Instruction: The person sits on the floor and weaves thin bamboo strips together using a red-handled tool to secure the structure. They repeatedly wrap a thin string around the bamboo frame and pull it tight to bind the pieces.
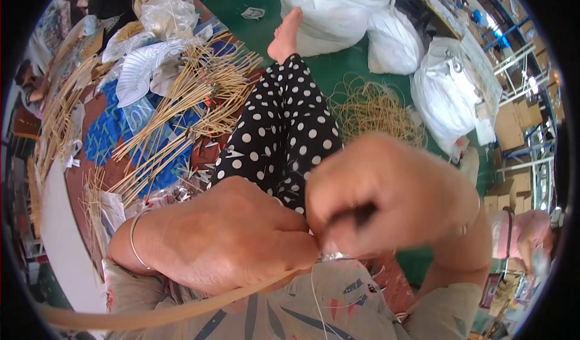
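Close in front of my body, my left hand [226,237] is closed around a flat, pale bamboo-like strip [199,308]. The strip runs out past the lower left, and its far end is hidden by my fingers. My right hand [393,198] is curled in a pinch right against the left fingertips, slightly smeared by motion. Whatever it grips is concealed. A small shiny, clear or silvery bit [333,256] shows below where the hands meet. A thin white thread [315,297] hangs down from there across my patterned shirt.
Thin bamboo sticks [187,98] lie piled on the left, over blue cloth [109,128] and plastic. Tangled cane strands [377,110] rest on the green floor, right of my outstretched legs [284,122]. White sacks [338,13] stand ahead. A person in pink [531,237] is at right.
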### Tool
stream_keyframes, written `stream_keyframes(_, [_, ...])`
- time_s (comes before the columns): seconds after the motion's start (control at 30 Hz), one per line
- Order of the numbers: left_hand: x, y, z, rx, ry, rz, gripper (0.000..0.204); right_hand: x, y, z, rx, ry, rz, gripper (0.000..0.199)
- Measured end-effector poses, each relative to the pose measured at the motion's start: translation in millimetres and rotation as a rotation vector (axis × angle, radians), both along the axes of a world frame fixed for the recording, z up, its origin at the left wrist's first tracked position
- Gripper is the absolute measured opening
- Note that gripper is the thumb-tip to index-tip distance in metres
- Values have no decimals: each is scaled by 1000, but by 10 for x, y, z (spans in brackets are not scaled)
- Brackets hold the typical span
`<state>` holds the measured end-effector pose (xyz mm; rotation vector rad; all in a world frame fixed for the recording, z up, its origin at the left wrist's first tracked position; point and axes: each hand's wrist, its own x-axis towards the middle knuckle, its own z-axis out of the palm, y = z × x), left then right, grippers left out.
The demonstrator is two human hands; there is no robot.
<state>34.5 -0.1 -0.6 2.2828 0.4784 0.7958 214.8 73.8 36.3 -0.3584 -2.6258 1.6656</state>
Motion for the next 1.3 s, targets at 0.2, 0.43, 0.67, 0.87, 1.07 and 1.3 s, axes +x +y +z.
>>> stream_keyframes(0.2, [-13,48,-33,-45,-79,-4,6,-139,87,-148,-535,-274,-129,11])
stream_keyframes(0.43, [-27,-77,18,113,150,196,18,-127,-39,-692,-767,-100,-84,12])
stream_keyframes(0.67, [-73,4,50,75,8,141,14,-51,29,-496,-422,51,-400,6])
stream_keyframes(0.87, [-156,-31,80,359,-213,489,9,439,-200,-116,-266,921,-410,9])
stream_keyframes(1.07, [-218,-155,-75,340,-326,802,14,305,-340,-165,-388,872,446,19])
stream_keyframes(1.3, [-672,-367,49,1029,-543,1841,7,614,-433,305,-111,879,715,26])
